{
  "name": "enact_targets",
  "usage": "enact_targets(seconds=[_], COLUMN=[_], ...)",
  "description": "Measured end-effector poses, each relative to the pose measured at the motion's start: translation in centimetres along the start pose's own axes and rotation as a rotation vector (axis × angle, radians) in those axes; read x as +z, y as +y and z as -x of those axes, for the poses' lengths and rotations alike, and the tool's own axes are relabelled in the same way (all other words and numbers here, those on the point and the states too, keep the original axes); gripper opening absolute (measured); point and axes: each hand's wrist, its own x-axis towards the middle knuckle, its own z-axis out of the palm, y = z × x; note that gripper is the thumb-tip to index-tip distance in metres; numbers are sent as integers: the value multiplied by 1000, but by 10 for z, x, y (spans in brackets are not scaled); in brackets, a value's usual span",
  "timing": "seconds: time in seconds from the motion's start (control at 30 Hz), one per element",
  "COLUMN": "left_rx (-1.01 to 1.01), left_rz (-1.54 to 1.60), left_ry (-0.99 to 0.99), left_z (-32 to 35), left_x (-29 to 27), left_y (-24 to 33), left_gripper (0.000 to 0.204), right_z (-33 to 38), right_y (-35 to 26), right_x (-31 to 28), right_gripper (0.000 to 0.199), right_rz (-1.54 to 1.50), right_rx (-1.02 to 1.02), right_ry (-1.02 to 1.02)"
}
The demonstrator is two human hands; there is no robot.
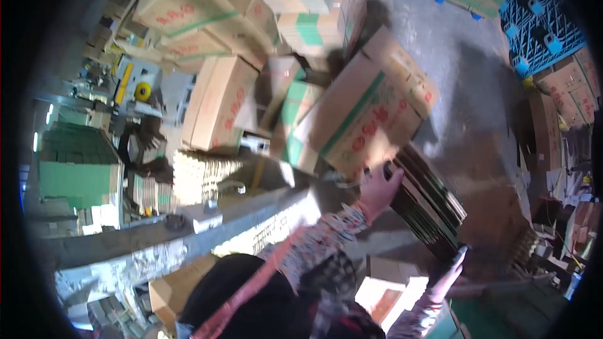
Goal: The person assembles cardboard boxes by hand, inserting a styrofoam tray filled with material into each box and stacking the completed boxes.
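Observation:
A stack of flat cardboard pieces (429, 198) is held at a tilt between my two hands, its layered edges facing up. My left hand (380, 189) is closed over the stack's upper left end, with dark coverings on some fingertips. At the lower right end, my right hand (447, 274) presses against the stack; part of its fingers is hidden. Just beyond my left hand stands a large closed brown carton (370, 110) with a green stripe and red print, turned at an angle. What lies inside the stack cannot be made out.
More brown cartons (221, 103) stand to the left, with tall carton piles (207, 9) behind. A metal beam (144, 248) crosses the left side. Blue plastic pallets (543, 19) lie far right, near a standing carton (540, 132). An open carton (383, 298) sits close below.

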Motion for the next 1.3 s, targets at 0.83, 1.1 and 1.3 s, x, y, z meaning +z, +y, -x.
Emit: enact_targets(seconds=[0.83, 1.1, 1.3], left_rx=[280, 205, 423], left_rz=[765, 540, 385], left_ry=[-271, -888, -1284], left_z=[207, 367, 581], left_x=[-270, -230, -172], left_y=[70, -90, -26], left_gripper=[53, 59, 55], right_z=[244, 513, 779], right_y=[-71, -94, -71], right_x=[-10, -121, -239], right_gripper=[45, 86, 80], right_rz=[-1157, -127, 112], right_rx=[385, -606, -1001], right_ry=[-274, 153, 543])
